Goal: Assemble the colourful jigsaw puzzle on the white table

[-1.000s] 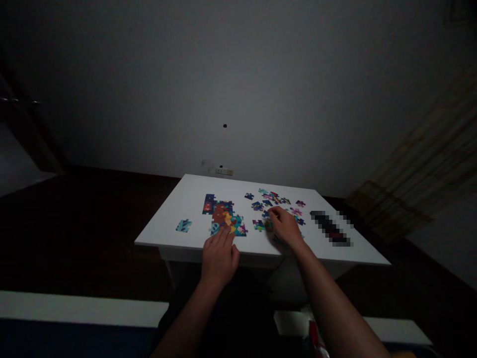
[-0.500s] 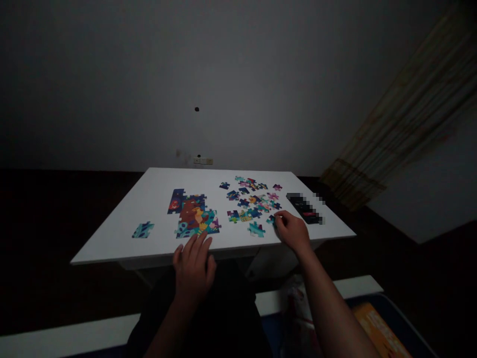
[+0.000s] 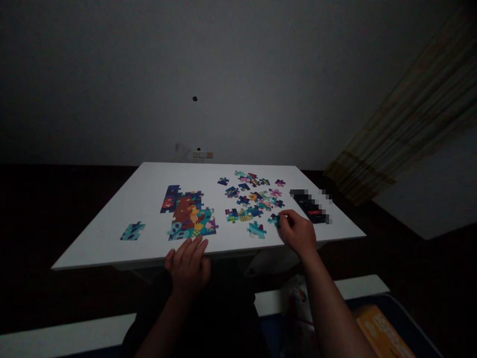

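My left hand (image 3: 189, 263) lies at the front edge of the white table (image 3: 112, 238), fingers stretched out and holding nothing. Its fingertips are just below a partly joined jigsaw puzzle (image 3: 192, 214) that shows a brown bear, yellow leaves and dark blue sky. My right hand (image 3: 299, 232) is closed, its bent fingers at the right side of a dark teal puzzle piece (image 3: 274, 220) that lies on the table. Part of that piece is hidden by the fingers. Just left of it is a light teal puzzle piece (image 3: 257, 230).
Several loose puzzle pieces (image 3: 255, 196) spread over the table's right half. One teal piece (image 3: 132, 231) lies apart at the left. A dark object (image 3: 311, 206), partly blurred out, is near the right edge. An orange package (image 3: 383, 330) sits low at the right.
The view has shifted slightly, so the table looks a little nearer. My right hand stays by the same dark teal piece, and my left hand stays at the table edge.
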`<action>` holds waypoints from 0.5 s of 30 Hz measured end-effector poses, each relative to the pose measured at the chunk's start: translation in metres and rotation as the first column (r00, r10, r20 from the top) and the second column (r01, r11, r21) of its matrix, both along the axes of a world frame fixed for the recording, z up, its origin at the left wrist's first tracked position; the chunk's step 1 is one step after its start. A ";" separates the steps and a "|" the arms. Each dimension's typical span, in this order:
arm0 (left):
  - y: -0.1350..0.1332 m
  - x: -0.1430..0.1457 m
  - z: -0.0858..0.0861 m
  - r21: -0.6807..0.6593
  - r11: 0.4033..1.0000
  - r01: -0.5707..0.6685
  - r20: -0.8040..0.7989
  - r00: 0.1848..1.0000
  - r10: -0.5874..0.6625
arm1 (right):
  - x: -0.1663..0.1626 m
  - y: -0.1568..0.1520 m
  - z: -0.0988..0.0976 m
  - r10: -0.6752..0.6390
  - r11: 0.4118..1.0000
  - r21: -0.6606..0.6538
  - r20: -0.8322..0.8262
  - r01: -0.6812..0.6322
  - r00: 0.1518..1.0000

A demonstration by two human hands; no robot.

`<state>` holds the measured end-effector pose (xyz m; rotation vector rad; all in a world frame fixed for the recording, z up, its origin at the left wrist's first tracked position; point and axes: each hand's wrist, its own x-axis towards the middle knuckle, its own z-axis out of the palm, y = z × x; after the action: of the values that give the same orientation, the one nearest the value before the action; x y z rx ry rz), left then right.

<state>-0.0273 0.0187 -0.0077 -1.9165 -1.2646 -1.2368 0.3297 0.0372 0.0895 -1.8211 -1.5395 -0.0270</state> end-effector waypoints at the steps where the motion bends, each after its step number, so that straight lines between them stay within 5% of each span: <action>1: 0.001 0.000 -0.001 0.014 1.000 -0.004 -0.002 1.000 0.004 | 0.000 0.000 0.000 0.001 1.000 0.004 -0.001 -0.001 1.000; 15: -0.004 0.001 0.005 -0.036 0.999 0.018 0.021 1.000 -0.018 | -0.003 -0.001 0.002 -0.018 1.000 0.015 0.025 0.018 1.000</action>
<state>-0.0264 0.0147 -0.0028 -1.9495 -1.2915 -1.2540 0.3265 0.0366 0.0917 -1.8293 -1.5358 -0.0698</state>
